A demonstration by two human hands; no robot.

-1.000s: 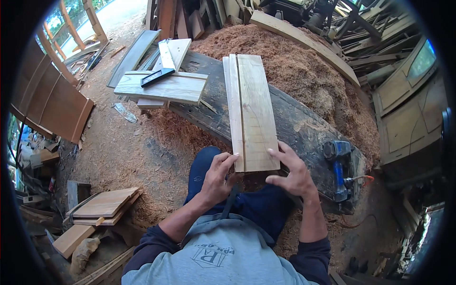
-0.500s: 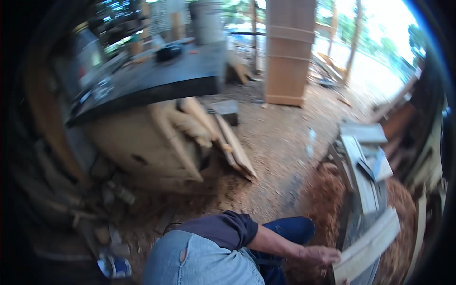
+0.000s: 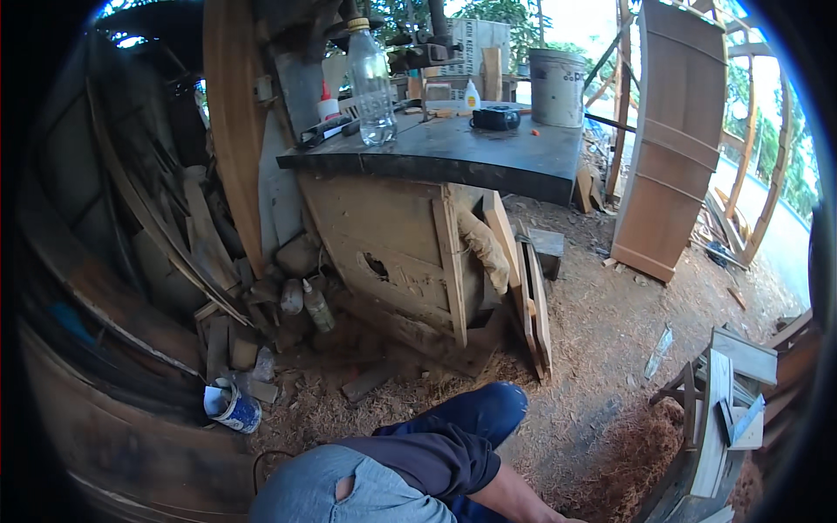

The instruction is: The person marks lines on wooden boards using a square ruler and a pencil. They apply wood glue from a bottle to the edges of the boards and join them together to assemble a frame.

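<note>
My left forearm (image 3: 519, 499) stretches from a dark sleeve toward the lower right. Only a sliver of my left hand (image 3: 571, 520) shows at the bottom edge, so its fingers and anything in them are hidden. My right hand is out of view. To the right of the left hand stands a low wooden bench (image 3: 671, 488). The tip of a pale board (image 3: 720, 516) just shows at the bottom edge by the bench. Farther along the bench lie a long grooved wooden strip (image 3: 717, 418) and a try square (image 3: 746, 420) with a pale blade.
Reddish wood shavings (image 3: 623, 475) heap beside the bench. Ahead is a dark-topped worktable (image 3: 436, 161) bearing a clear bottle (image 3: 373, 83), a black device (image 3: 495, 118) and a bucket (image 3: 558, 87). Boards (image 3: 534, 305) lean against it. A tall wooden panel (image 3: 671, 148) stands behind; a small can (image 3: 235, 410) lies left.
The view has swung left, so everything appears farther right. My left hand, earlier seen closed at the pale board's end, is now mostly below the frame, as is the board.
</note>
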